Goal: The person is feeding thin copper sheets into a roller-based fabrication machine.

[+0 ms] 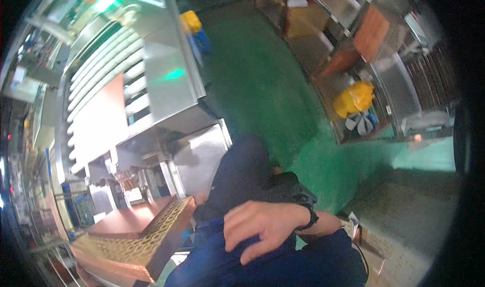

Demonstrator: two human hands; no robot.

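My right hand (262, 231) hovers in front of my dark blue clothing, back of the hand up. Its fingers are loosely bent, the thumb stands apart, and it appears to hold nothing. A dark watch (309, 219) circles that wrist. My left hand cannot be made out for certain; a blurred skin-coloured patch shows under the left end of a stack. This thick stack of yellow honeycomb-patterned boards (136, 254) has copper-coloured edges. Smaller copper-coloured sheets (134, 217) lie on top of it. Another copper-coloured sheet (103, 120), washed out by glare, rests on the machine's white rollers (113, 57).
The metal roller machine (174, 85) fills the left side. At the right, a rack (399, 87) holds boards and a yellow bundle (354, 99). Between them runs a green floor (247, 59). A yellow and blue object (192, 21) stands beside the machine.
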